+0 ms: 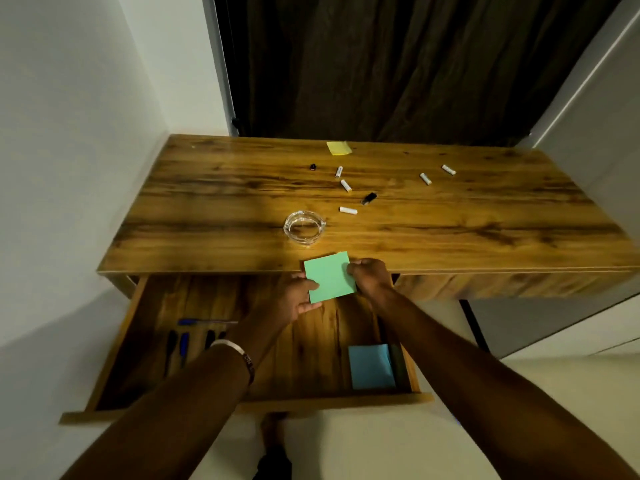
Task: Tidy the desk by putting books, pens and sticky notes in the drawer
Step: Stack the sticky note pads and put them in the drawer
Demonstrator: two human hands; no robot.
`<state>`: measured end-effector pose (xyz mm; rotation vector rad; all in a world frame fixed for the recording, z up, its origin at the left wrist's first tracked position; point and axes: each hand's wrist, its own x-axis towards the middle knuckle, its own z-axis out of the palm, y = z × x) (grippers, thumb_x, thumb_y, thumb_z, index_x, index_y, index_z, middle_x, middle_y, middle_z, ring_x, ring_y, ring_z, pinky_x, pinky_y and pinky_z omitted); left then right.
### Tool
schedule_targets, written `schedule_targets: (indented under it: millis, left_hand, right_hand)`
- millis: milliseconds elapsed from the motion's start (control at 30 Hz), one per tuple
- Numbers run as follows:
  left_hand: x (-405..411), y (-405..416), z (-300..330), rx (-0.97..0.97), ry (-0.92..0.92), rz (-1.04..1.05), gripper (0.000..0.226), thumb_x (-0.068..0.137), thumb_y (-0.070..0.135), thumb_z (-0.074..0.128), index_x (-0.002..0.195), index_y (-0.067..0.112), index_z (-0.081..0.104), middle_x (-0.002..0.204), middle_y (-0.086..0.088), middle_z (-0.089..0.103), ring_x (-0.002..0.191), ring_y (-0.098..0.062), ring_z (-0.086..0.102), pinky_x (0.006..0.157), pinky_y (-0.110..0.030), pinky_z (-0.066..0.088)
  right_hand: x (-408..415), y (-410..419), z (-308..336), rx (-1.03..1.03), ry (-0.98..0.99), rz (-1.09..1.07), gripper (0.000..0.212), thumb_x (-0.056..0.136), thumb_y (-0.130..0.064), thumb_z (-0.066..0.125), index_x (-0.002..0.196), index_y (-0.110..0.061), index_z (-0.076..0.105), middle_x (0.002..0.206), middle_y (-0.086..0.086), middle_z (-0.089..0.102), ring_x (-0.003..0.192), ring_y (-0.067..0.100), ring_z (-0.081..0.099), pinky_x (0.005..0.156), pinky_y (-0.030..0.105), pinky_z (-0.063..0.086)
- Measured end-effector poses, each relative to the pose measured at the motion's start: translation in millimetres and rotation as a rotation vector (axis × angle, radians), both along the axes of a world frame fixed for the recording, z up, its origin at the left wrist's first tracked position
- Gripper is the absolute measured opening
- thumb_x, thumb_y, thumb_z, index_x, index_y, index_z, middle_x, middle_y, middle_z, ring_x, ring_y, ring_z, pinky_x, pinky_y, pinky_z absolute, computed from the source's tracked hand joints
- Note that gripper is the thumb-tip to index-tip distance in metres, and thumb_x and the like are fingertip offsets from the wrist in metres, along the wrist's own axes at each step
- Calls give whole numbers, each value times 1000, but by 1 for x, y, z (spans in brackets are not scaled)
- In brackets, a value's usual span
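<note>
My left hand (298, 295) and right hand (370, 276) both pinch a square green sticky-note pad (330, 277), left fingers curled under its near-left corner, right fingers closed on its right edge; a yellow sheet edge peeks out behind the pad's top. I hold the pad over the back of the open wooden drawer (114, 344), right at the front edge of the wood-grain desk (450, 220). A silver bangle (239, 355) sits on my left wrist. Inside the drawer: blue and black pens (183, 342) at its left side, a light blue sticky-note pad (371, 366) at its front right corner. Behind the drawer on the desk: a clear glass ashtray (304, 227) near the edge, scattered small white cylinders (348, 210) and two small black ones (369, 198) farther back, and a yellow sticky-note pad (339, 148) at the far edge by the dark curtain (398, 64).
</note>
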<state>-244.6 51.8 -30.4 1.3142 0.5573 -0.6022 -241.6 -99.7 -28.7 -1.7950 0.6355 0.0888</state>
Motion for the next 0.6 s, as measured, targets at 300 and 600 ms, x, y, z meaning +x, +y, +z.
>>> schedule_targets:
  millis: [300, 600]
  left_hand:
    - [-69, 16, -70, 126, 84, -30, 27, 92, -1, 52, 117, 6, 49, 133, -20, 50, 111, -34, 53, 69, -35, 51]
    - [-82, 17, -105, 511, -22, -292, 40, 97, 6, 46, 136, -3, 43, 139, -20, 45, 128, -34, 45, 101, -34, 39]
  right_hand:
    - [-70, 12, -44, -258, 203, 165, 8, 82, -16, 70, 89, -18, 72, 100, 2, 70, 98, 21, 66, 76, 23, 51]
    - [-96, 11, -80, -372, 225, 360, 42, 84, -5, 67, 125, -6, 59, 118, 15, 63, 110, 29, 61, 86, 31, 53]
